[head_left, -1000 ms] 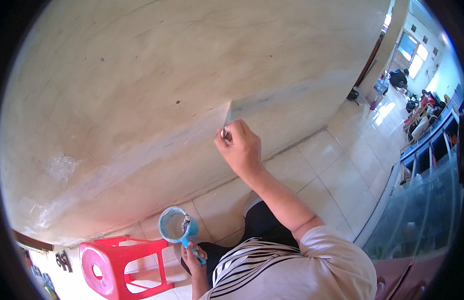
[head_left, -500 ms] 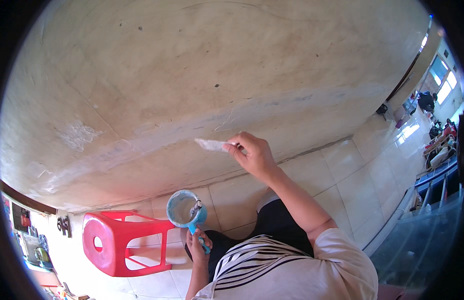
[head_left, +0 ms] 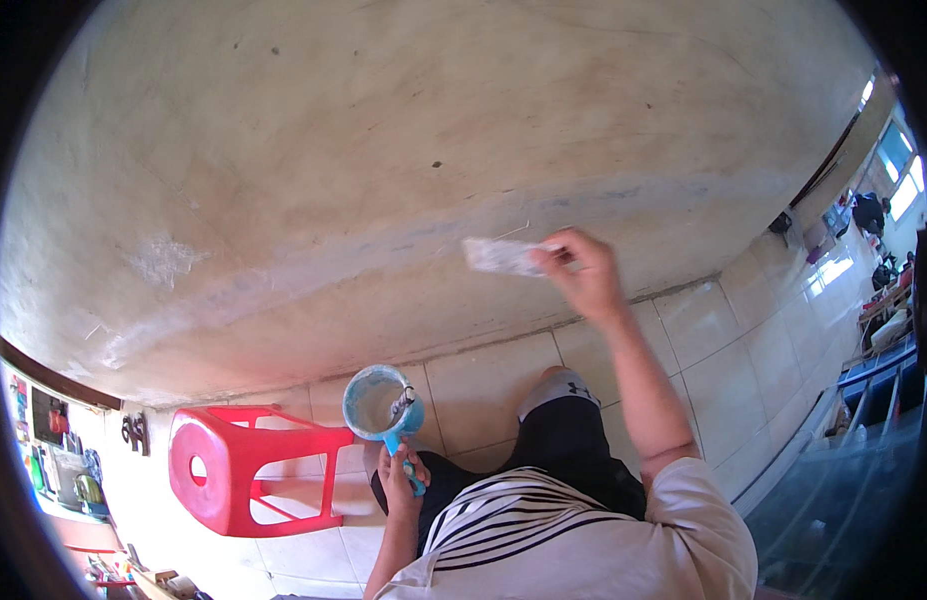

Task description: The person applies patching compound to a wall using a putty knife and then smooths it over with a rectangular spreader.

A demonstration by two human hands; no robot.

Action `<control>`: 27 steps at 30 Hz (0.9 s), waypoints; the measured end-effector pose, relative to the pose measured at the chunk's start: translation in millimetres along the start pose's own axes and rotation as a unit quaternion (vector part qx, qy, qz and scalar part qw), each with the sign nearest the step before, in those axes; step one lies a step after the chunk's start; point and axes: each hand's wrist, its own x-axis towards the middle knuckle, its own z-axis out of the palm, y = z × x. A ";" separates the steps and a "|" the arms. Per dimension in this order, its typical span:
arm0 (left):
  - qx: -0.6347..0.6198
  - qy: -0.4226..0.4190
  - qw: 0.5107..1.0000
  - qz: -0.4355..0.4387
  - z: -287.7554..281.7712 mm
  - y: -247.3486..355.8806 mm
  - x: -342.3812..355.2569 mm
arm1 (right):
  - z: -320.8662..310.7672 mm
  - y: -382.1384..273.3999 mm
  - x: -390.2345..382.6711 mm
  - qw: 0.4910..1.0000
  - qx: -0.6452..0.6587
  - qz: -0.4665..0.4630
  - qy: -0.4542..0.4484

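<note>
Head view: left hand (head_left: 399, 482) gripped dipper (head_left: 394, 430), right hand (head_left: 587, 274) pinched scraper (head_left: 499, 256); coating wall (head_left: 303, 190) seemed underway, next stroke apparently needing flat contact.

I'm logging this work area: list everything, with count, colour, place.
Wall: one, beige, ahead
Band: one, greyish, across wall
Scraper: one, whitish, in right hand
Dipper: one, blue, in left hand
Paste: one mass, greyish, in dipper
Unclear object: one, grey, at dipper's rim
Stool: one, red, left
Floor tiles: many, cream, below
Footwear: apparently two, dark, left
Glass case: one, bluish, lower right
Clutter: uncountable, mixed, both edges
Shirt: one, white, black stripes, bottom
Shorts: one pair, black, bottom
Left hand: one, bare, lower centre
Right hand: one, bare, before wall
</note>
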 end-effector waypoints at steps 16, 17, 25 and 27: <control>0.014 0.018 1.000 0.004 3.1 -6.1 -1.6 | -107.7 76.1 -10.9 0.988 0.010 0.119 0.097; 0.016 0.014 1.000 0.002 5.6 -5.0 0.0 | -114.3 79.4 -14.0 0.990 0.017 0.108 0.095; 0.014 0.001 1.000 -0.013 9.8 -14.0 2.4 | -26.9 58.0 -29.0 0.988 0.076 0.129 0.046; 0.020 -0.001 1.000 -0.013 16.5 -15.7 1.3 | -31.4 64.5 -28.7 0.986 0.066 0.132 0.078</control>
